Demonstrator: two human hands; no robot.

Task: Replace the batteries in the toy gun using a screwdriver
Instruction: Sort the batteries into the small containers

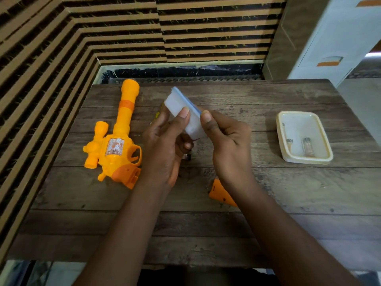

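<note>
wooden table [206, 234] | toy gun [115, 149] left | orange cover [221, 196] centre | cream tray [309, 159] right

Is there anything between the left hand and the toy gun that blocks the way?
Nothing visible does. Only bare table lies between the left hand and the toy gun. That hand and the right hand hold a white box, though.

Toy gun [115, 149] left, tray [307, 160] right, wall [206, 38] behind
</note>
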